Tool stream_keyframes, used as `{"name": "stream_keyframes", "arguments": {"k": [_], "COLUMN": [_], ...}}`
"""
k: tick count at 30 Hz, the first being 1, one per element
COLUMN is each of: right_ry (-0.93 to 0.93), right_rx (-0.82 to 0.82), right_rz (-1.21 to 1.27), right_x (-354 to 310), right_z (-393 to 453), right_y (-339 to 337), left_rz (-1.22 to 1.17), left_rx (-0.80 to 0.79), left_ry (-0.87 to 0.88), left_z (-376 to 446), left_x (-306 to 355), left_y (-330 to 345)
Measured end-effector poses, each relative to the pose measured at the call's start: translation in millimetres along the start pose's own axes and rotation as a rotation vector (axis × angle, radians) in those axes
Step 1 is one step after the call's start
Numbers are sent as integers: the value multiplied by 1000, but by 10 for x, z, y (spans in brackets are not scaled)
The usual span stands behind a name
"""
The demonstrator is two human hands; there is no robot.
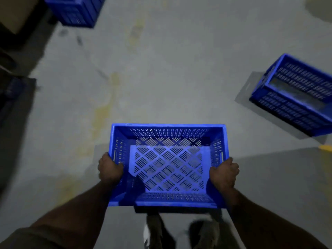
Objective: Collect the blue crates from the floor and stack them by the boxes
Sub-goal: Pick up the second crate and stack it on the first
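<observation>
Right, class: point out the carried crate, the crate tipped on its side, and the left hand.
carried crate point(168, 169), head view, lattice base.
tipped crate point(294, 94), head view, slotted side wall.
left hand point(110, 170), head view, back of hand.

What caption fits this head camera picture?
Both hands, left and right, carry a blue crate above the floor.

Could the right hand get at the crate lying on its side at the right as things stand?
Probably not yet. The right hand and left hand both grip the carried crate, and the tipped crate lies apart across bare floor.
</observation>
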State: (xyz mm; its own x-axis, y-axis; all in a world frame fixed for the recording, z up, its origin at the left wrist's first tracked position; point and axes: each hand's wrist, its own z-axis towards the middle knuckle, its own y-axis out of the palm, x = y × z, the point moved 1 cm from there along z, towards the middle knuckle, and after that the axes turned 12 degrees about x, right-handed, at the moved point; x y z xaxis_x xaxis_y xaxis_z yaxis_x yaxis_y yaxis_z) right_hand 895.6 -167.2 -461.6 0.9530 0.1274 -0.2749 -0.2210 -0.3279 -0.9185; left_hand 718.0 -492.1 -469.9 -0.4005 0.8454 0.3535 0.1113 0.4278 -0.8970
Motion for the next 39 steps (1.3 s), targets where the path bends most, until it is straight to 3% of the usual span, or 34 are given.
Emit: {"name": "stream_keyframes", "arguments": {"k": [6, 12, 16, 28, 39], "right_ry": [19, 34, 6, -98, -132], "right_rx": [75, 119, 135, 85, 45], "right_rz": [101, 187, 236, 314, 231], "right_x": [-580, -833, -904, -1379, -2483], "right_z": [-155, -447, -550, -531, -17], "right_y": [-1634, -3235, -3888, -4494, -4352], "left_rz": [-188, -270, -364, -546, -568], "left_rx": [114, 242, 287, 406, 407], "left_ry": [-132, -106, -124, -266, -304], "left_z": [-767, -1568, -1869, -1830, -746], "left_x": [898, 1606, 1881, 2049, 2701], "left_y": [-1373, -2804, -3349, -3832, -3671]}}
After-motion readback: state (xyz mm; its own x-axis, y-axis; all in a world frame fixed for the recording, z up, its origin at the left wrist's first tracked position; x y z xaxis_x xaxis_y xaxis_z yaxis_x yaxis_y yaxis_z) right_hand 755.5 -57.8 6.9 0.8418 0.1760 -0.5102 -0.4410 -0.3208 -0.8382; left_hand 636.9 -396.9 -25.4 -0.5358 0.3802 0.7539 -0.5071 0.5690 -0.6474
